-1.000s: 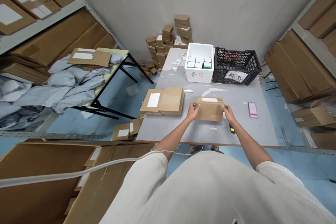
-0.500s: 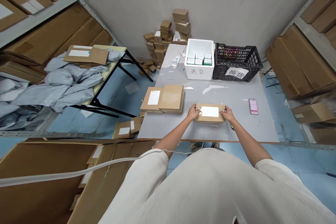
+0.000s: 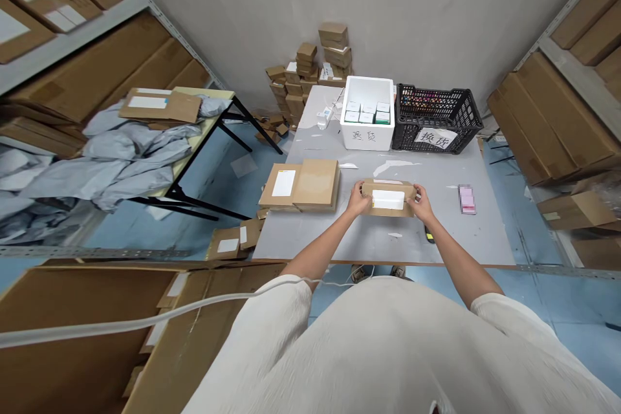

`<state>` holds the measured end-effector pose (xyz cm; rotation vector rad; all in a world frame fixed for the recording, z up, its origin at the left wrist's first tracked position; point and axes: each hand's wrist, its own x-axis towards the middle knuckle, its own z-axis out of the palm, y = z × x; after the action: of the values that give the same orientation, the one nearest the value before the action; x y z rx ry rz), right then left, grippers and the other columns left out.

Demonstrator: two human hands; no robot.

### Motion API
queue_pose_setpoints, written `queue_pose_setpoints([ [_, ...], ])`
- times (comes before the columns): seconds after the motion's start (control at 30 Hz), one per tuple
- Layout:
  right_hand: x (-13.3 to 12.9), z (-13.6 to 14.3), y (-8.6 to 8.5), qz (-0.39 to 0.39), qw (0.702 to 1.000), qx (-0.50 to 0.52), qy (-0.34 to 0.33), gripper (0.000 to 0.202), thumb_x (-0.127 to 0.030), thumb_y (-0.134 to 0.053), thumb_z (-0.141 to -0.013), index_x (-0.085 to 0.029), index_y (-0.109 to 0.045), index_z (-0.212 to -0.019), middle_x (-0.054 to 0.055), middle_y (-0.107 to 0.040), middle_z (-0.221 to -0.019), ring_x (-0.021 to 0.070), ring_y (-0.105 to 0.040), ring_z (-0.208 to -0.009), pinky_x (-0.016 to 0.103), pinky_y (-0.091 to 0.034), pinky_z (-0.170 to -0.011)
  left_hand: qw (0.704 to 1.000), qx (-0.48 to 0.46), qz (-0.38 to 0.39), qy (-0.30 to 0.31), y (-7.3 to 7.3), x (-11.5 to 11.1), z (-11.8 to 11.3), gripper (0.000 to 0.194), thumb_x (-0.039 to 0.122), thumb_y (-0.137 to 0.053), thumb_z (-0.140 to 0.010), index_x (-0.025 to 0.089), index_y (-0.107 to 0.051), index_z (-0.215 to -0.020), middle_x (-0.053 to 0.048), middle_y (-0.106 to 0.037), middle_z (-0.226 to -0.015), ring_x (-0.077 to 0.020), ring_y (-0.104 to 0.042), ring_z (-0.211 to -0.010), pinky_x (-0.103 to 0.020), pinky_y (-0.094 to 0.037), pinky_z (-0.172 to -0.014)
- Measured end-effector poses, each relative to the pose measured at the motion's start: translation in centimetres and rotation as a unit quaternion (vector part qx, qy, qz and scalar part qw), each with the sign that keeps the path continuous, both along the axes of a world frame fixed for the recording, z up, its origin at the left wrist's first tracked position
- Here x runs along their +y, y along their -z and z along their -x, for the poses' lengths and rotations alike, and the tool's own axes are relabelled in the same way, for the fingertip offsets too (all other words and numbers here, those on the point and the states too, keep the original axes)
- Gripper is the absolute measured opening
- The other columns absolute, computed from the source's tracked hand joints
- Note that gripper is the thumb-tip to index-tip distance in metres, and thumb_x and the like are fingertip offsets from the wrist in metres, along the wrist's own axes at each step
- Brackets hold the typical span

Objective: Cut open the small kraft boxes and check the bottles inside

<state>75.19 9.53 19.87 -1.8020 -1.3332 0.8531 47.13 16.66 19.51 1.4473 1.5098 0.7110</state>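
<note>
A small brown cardboard box (image 3: 388, 212) with a white label is held between my two hands above the grey table (image 3: 334, 239). My left hand (image 3: 358, 199) grips its left end, and my right hand (image 3: 421, 203) grips its right end. The box is tilted, so that its labelled face and a narrow edge strip show. Below my right wrist lies a dark cutter-like tool with a yellow part (image 3: 429, 235). Two larger cardboard boxes (image 3: 317, 181) lie side by side to the left. A small pink packet (image 3: 467, 199) lies at the right.
At the back of the table stand a white foam bin (image 3: 369, 139) holding several small boxes and a black plastic crate (image 3: 436, 119). Stacked cartons (image 3: 334, 45) rise behind. Grey mailing bags (image 3: 116, 155) cover a side table. A white cable (image 3: 194, 304) crosses in front of me.
Both hands have raised the small cardboard box slightly away from me and tilted it. More of the tool near my right wrist is now visible.
</note>
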Motion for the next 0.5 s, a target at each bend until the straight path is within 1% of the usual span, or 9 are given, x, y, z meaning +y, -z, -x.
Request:
queue_pose_setpoints([
  [0.1, -0.2, 0.1, -0.1, -0.009, 0.997, 0.076, 0.016, 0.075, -0.039, -0.065, -0.085, -0.027, -0.046, -0.157, 0.013, -0.056, -0.159, 0.0278, -0.065, -0.135, 0.047, -0.057, -0.111, 0.999, -0.047, -0.02, -0.003, 0.1, 0.2, -0.1, 0.075, 0.012, -0.07, -0.081, 0.026, -0.051, -0.153, -0.01, -0.066, -0.148, -0.0218, -0.066, -0.133, -0.033, -0.054, -0.112],
  [0.2, -0.2, 0.0, -0.1, -0.008, 0.995, 0.1, 0.023, 0.068, -0.044, -0.068, -0.085, -0.028, -0.049, -0.149, 0.013, -0.058, -0.158, 0.028, -0.065, -0.133, 0.047, -0.055, -0.112, 0.999, -0.032, -0.018, -0.01, 0.3, 0.1, 0.0, 0.068, 0.016, -0.07, -0.083, 0.026, -0.053, -0.148, -0.01, -0.068, -0.145, -0.0218, -0.067, -0.128, -0.035, -0.053, -0.111],
  [0.3, -0.1, -0.4, -0.1, 0.005, 0.996, 0.085, 0.037, 0.059, -0.055, -0.066, -0.087, -0.026, -0.055, -0.138, 0.014, -0.061, -0.151, 0.0274, -0.067, -0.125, 0.045, -0.056, -0.109, 0.999, -0.009, 0.0, -0.031, 0.4, 0.0, 0.2, 0.051, 0.027, -0.068, -0.093, 0.025, -0.055, -0.143, -0.011, -0.07, -0.14, -0.0226, -0.069, -0.123, -0.036, -0.053, -0.108],
  [0.37, -0.3, -0.8, 0.1, 0.025, 0.996, 0.068, 0.052, 0.056, -0.061, -0.064, -0.089, -0.025, -0.057, -0.131, 0.014, -0.065, -0.143, 0.0269, -0.068, -0.118, 0.043, -0.057, -0.105, 0.999, 0.0, 0.019, -0.046, 0.4, -0.2, 0.4, 0.042, 0.034, -0.063, -0.099, 0.024, -0.056, -0.14, -0.012, -0.071, -0.139, -0.0236, -0.069, -0.123, -0.036, -0.053, -0.107],
  [0.43, -0.6, -1.0, 0.4, 0.051, 0.995, 0.057, 0.064, 0.055, -0.063, -0.062, -0.09, -0.024, -0.058, -0.13, 0.013, -0.07, -0.133, 0.0263, -0.069, -0.112, 0.042, -0.058, -0.101, 0.998, 0.009, 0.043, -0.05, 0.6, -0.4, 0.5, 0.041, 0.038, -0.06, -0.102, 0.024, -0.055, -0.14, -0.012, -0.071, -0.14, -0.0248, -0.07, -0.122, -0.037, -0.052, -0.106],
  [0.5, -0.9, -1.1, 0.9, 0.071, 0.994, 0.05, 0.068, 0.055, -0.061, -0.061, -0.091, -0.024, -0.059, -0.131, 0.011, -0.072, -0.127, 0.0259, -0.07, -0.109, 0.042, -0.058, -0.1, 0.997, 0.022, 0.065, -0.043, 0.8, -0.7, 0.6, 0.045, 0.037, -0.06, -0.101, 0.023, -0.054, -0.143, -0.013, -0.072, -0.14, -0.0263, -0.071, -0.122, -0.037, -0.052, -0.105],
])
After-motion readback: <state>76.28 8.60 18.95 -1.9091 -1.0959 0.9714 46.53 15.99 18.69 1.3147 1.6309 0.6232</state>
